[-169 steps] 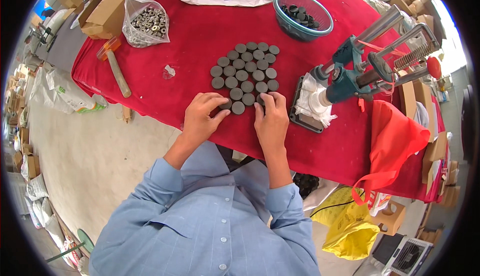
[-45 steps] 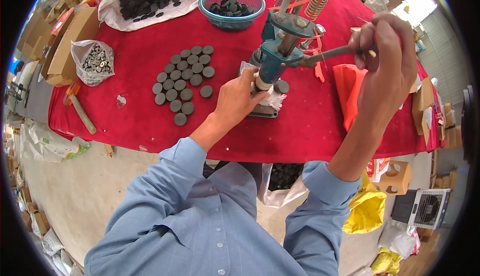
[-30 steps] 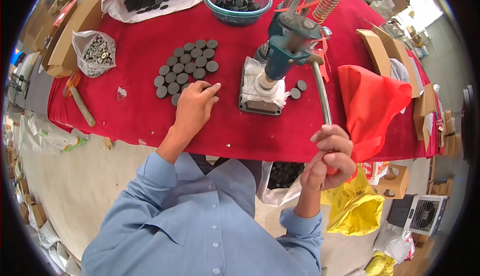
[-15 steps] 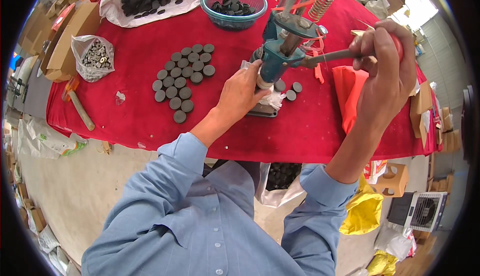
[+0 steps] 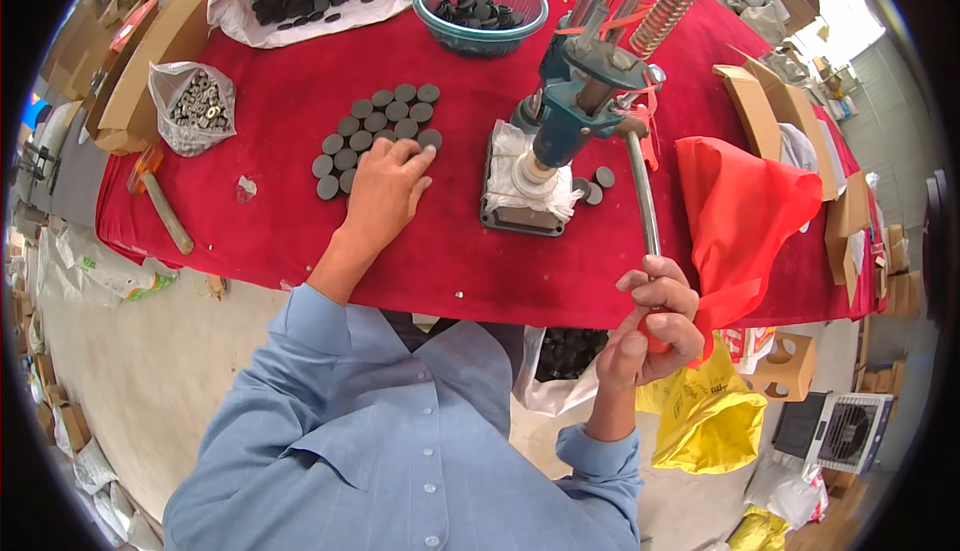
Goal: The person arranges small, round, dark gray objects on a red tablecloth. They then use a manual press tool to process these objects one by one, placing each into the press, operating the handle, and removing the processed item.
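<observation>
Fingers bent and apart, my left hand (image 5: pixel 388 186) lies over the near part of a cluster of dark round discs (image 5: pixel 396 111) on the red cloth. I see no disc gripped in it, though some are hidden underneath. My right hand (image 5: pixel 655 321) is wrapped around the red grip of the metal lever (image 5: pixel 642 186), which points toward me. This lever belongs to a green hand press (image 5: pixel 575 121) with a large spring. Under the press ram sits a pale round piece (image 5: pixel 535 173) on white wrapping over the dark base. A few discs (image 5: pixel 594 193) lie right of the base.
A teal plastic bowl (image 5: pixel 430 16) and a white sack (image 5: pixel 235 23) hold more black pieces. Small metal parts fill a clear bag (image 5: pixel 162 86) at the left, near a hammer (image 5: pixel 168 216). Red-orange fabric (image 5: pixel 740 221) hangs over the table's right front edge.
My left hand has left the press base and moved left onto the discs. My right hand has swung the lever down and toward me. The view has shifted slightly.
</observation>
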`<state>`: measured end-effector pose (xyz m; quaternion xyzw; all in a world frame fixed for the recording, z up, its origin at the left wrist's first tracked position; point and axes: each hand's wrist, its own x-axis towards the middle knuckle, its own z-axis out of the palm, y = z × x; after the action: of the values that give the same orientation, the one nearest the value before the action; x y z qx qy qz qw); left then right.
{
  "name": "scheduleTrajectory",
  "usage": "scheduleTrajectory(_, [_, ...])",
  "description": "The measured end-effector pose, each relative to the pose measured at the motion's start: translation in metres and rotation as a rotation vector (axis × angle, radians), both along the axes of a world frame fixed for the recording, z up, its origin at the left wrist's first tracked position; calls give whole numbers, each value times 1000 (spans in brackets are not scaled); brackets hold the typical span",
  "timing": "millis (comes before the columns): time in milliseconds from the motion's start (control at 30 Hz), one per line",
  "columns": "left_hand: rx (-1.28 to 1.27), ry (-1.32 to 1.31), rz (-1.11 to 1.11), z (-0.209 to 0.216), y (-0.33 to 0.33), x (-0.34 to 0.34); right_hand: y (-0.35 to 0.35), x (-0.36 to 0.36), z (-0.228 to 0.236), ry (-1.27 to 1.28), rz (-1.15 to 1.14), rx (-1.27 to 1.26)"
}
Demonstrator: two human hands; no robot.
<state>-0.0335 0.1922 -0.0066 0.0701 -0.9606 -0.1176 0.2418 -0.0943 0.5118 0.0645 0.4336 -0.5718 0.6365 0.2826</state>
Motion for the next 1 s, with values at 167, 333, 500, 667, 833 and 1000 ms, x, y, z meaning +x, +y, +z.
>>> scheduleTrajectory(167, [22,113,47,3,6,2,2,-28,41,76,67,47])
scheduleTrajectory(333, [59,25,96,1,-5,15,-18,-49,91,36,111,0])
scheduleTrajectory(500, [212,57,131,10,1,12,-36,-78,138,-111,134,-15])
scheduleTrajectory(667, [467,139,-59,32,54,-29,-54,-96,167,-270,2,67])
scheduleTrajectory(833, [575,240,-167,18,79,-62,-58,-101,170,-324,-36,78])
scheduleTrajectory(1000, [652,254,-178,19,95,-68,-56,-103,169,-313,10,65])
